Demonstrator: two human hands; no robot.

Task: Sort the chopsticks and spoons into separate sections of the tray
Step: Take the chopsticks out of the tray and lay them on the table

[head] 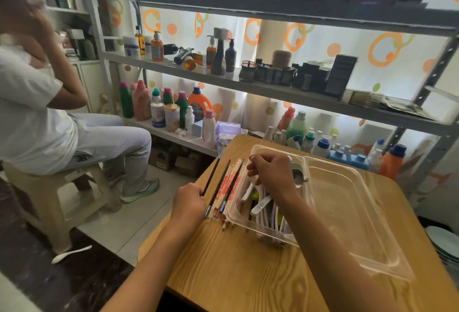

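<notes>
Sorting under way. Left hand [189, 201] closed around one dark chopstick [211, 177], beside the chopstick pile [227, 188] on the wooden table [223, 269], outside the clear tray [387, 265]. Right hand [272, 170] curled over the left section, among mixed spoons [260, 206]; what is gripped, cannot tell. Right section bare. Better to lift one spoon by the handle, carry over the divider, lay down flat.
</notes>
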